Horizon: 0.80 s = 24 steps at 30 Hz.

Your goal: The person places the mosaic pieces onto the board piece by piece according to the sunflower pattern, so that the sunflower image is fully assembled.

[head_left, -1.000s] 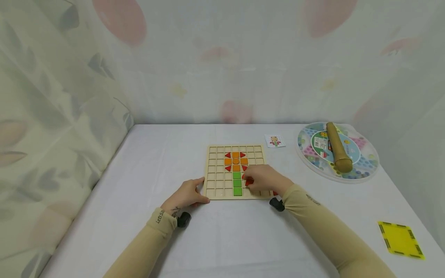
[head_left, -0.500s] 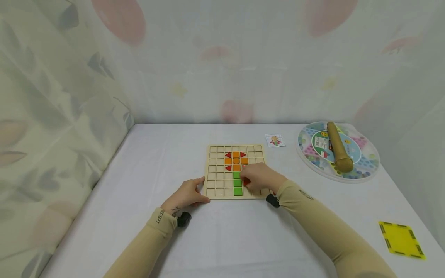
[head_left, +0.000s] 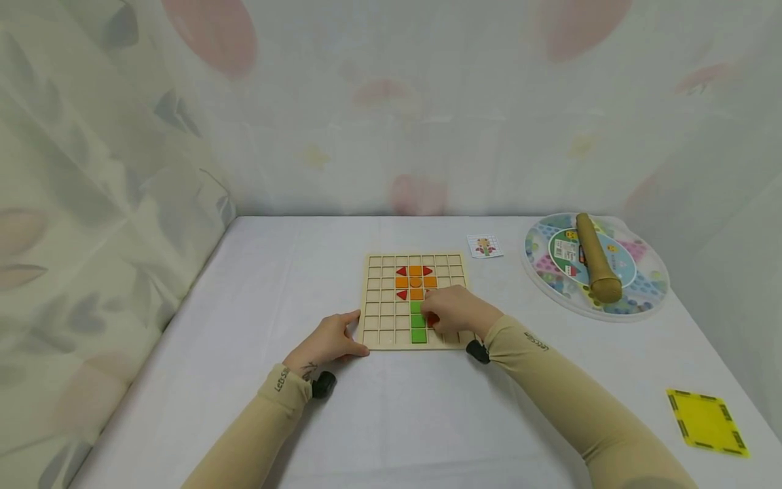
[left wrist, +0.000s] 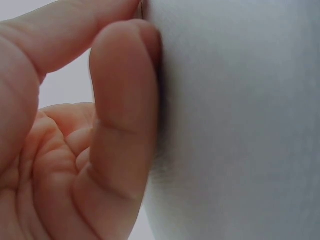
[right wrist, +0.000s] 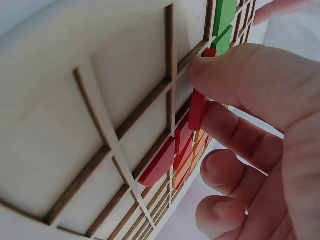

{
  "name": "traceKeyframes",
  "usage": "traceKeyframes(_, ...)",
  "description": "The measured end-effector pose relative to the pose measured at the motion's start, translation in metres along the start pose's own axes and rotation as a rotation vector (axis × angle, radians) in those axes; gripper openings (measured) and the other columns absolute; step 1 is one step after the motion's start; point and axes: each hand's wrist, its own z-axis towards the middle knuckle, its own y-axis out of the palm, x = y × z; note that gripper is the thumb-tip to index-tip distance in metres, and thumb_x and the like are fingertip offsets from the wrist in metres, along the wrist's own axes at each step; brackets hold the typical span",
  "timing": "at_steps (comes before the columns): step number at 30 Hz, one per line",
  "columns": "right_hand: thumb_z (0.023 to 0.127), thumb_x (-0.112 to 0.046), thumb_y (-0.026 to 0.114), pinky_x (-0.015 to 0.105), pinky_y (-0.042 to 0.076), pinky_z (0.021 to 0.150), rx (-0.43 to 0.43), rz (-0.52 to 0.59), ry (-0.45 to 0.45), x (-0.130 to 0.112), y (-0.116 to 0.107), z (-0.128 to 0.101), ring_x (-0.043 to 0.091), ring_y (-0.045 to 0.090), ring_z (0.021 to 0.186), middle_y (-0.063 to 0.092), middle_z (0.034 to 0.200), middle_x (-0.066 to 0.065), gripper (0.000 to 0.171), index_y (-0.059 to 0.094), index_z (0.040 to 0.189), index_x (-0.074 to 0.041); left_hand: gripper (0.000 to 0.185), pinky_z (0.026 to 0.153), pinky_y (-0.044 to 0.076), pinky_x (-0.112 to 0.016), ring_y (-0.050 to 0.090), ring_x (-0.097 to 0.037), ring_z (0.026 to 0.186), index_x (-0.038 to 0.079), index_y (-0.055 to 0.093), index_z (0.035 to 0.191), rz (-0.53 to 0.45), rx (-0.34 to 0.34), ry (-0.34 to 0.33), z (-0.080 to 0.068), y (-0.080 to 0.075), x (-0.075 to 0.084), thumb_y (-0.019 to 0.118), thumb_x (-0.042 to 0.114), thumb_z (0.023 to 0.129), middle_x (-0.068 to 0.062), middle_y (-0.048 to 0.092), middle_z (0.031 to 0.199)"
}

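Note:
A wooden grid board (head_left: 379,326) lies on the table with orange tiles (head_left: 415,270), small red triangles (head_left: 401,271) and a column of green tiles (head_left: 418,335) in its squares. My left hand (head_left: 326,339) rests at the board's front left corner, index finger and thumb touching its edge. Over the board's right half, my right hand (head_left: 458,311) pinches a red tile (right wrist: 198,110) between thumb and index finger, close to the green column. That tile's full shape is hidden by the fingers. Other red tiles (right wrist: 159,165) sit nearby in the right wrist view.
A small picture card (head_left: 485,246) lies behind the board's right corner. At the back right, a round patterned lid (head_left: 647,288) carries a tan, club-shaped object (head_left: 594,258). A yellow square frame piece (head_left: 707,422) lies at the right front.
My right hand has moved slightly left toward the green column with the red tile, then stayed almost still. The left hand keeps its place at the board's corner.

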Motion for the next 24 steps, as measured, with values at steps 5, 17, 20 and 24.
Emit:
traceKeyframes(5, 0.075, -0.011, 0.067, 0.025, 0.040, 0.063, 0.001, 0.009, 0.005, 0.0007, -0.0003, -0.0005, 0.010, 0.047, 0.069, 0.053, 0.076, -0.010, 0.013, 0.065, 0.081, -0.022, 0.093, 0.046, 0.039, -0.024, 0.049, -0.013, 0.047, 0.011, 0.032, 0.145, 0.005, 0.001, 0.001, -0.0001, -0.0007, 0.0009, 0.083, 0.018, 0.067, -0.007, 0.057, 0.061)
traceKeyframes(17, 0.079, -0.017, 0.071, 0.025, 0.040, 0.064, 0.006, 0.019, -0.003, 0.0027, -0.0007, -0.0009, 0.010, 0.047, 0.069, 0.052, 0.074, -0.011, 0.006, 0.068, 0.082, -0.022, 0.094, 0.047, 0.039, -0.024, 0.049, -0.013, 0.048, 0.014, 0.033, 0.145, -0.013, 0.003, -0.020, 0.0007, 0.0005, 0.0013, 0.083, 0.018, 0.066, -0.007, 0.056, 0.063)
traceKeyframes(20, 0.078, -0.022, 0.073, 0.026, 0.039, 0.064, 0.002, 0.031, 0.012, 0.0051, -0.0018, -0.0016, 0.011, 0.046, 0.070, 0.052, 0.074, -0.010, 0.007, 0.067, 0.082, -0.021, 0.094, 0.047, 0.039, -0.024, 0.049, -0.013, 0.048, 0.014, 0.033, 0.145, -0.006, 0.005, -0.012, 0.0014, 0.0008, 0.0000, 0.083, 0.018, 0.066, -0.007, 0.057, 0.063)
traceKeyframes(24, 0.076, -0.022, 0.075, 0.027, 0.039, 0.064, 0.003, 0.061, 0.048, 0.0081, -0.0031, -0.0027, 0.012, 0.046, 0.070, 0.053, 0.074, -0.007, 0.011, 0.066, 0.081, -0.019, 0.093, 0.047, 0.039, -0.025, 0.050, -0.013, 0.048, 0.014, 0.033, 0.145, -0.001, 0.004, -0.004, 0.0015, 0.0006, -0.0009, 0.083, 0.018, 0.066, -0.008, 0.057, 0.063)
